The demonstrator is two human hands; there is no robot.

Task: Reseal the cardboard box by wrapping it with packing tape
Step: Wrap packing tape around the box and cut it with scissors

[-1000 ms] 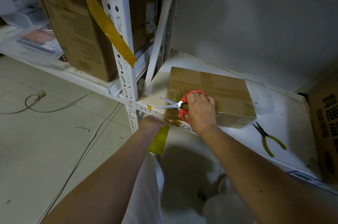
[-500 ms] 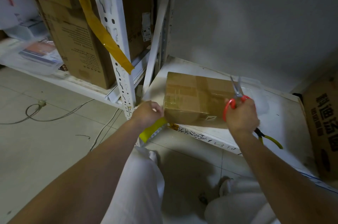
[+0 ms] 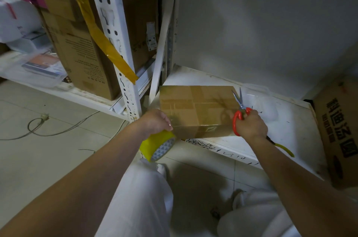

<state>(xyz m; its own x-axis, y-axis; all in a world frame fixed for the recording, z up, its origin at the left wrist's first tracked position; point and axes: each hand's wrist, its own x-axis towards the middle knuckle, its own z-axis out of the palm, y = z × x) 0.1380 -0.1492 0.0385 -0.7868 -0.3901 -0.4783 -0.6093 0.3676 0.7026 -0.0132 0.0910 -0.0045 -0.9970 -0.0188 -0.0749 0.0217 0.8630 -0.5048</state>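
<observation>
A brown cardboard box point(image 3: 195, 109), crossed with shiny clear tape, lies on the low white shelf point(image 3: 290, 120) near its front edge. My left hand point(image 3: 155, 122) grips a yellow roll of packing tape point(image 3: 157, 144) at the box's front left corner, below the shelf edge. At the box's right end, my right hand point(image 3: 250, 125) holds red-handled scissors point(image 3: 239, 112), their blades pointing up and away.
A white perforated rack post point(image 3: 118, 46) with a hanging yellow tape strip point(image 3: 100, 37) stands left of the box. Large cartons point(image 3: 81, 58) fill the left shelf. Yellow-handled pliers point(image 3: 282, 148) lie behind my right wrist. Another carton point(image 3: 341, 130) stands far right. Cables point(image 3: 58, 128) trail on the tiled floor.
My right hand carried the scissors from the box's front left corner to its right end. My left hand rose with the roll to the box's left corner.
</observation>
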